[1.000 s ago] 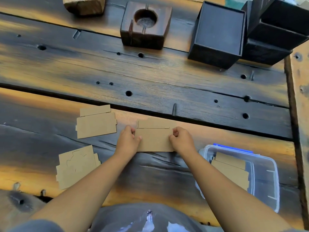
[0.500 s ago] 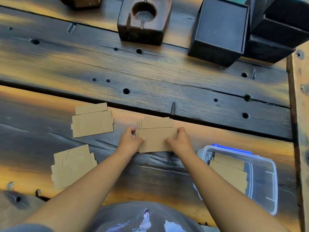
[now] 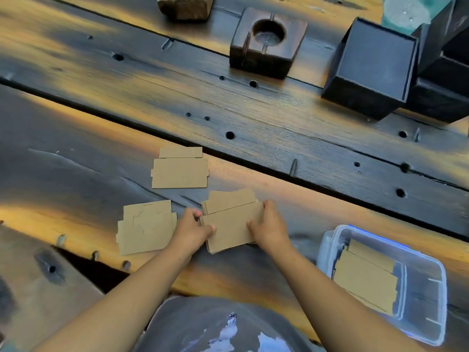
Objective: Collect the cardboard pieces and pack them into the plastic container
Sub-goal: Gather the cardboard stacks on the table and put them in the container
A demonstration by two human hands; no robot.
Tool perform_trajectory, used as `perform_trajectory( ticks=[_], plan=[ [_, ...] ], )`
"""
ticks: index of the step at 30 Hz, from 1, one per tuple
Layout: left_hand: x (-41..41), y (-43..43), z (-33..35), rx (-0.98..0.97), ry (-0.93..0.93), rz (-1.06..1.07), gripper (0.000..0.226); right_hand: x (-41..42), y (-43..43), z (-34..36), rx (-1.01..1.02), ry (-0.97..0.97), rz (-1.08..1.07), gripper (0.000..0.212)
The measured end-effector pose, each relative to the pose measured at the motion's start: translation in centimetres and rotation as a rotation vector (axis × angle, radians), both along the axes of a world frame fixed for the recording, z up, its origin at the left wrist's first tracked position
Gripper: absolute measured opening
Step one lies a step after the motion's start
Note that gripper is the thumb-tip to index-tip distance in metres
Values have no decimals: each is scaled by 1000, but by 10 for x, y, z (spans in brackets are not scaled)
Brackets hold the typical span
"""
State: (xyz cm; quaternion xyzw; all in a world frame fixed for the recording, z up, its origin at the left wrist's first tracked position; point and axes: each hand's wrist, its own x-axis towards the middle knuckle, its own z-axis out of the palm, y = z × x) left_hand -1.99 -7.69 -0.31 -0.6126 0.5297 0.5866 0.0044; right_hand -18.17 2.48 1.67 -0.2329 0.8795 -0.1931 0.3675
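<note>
A small stack of brown cardboard pieces is tilted above the dark wooden table, gripped at its two short ends. My left hand clamps the left end and my right hand clamps the right end. Another cardboard stack lies flat just left of my left hand. A third cardboard stack lies farther back. At the lower right stands the clear plastic container with cardboard pieces lying in its left half.
At the back stand a dark wooden block with a round hole, a black box, more black boxes at the far right and a wood chunk. A gap runs between the table planks.
Both hands have pulled the cardboard stack toward me and tilted it off the table. The view has shifted, so the other stacks and the container sit more to the right.
</note>
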Motion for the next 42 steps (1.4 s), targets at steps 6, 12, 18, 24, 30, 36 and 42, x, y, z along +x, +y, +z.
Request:
perform_trajectory(
  ticks=[6, 12, 18, 24, 30, 36, 42],
  plan=[
    [83, -11, 13, -134, -68, 49, 43, 63, -29, 11, -3, 5, 192, 28],
    [140, -33, 23, -338, -198, 7, 34, 116, -66, 7, -37, -69, 235, 30],
    [170, -63, 11, -367, -237, 11, 26, 153, -96, -7, 10, -56, 208, 37],
    [174, -70, -5, -343, -239, 6, 22, 160, -105, -16, 23, -5, 240, 42],
    [178, -66, -7, -315, -281, 84, 46, 151, -109, -18, -9, -55, 125, 39],
    [160, -69, 2, -66, -231, 176, 55, 149, -117, -24, 30, -191, 15, 48],
    [150, -75, 6, 7, -112, 121, 36, 128, -122, -27, 64, -262, -62, 31]
  ],
)
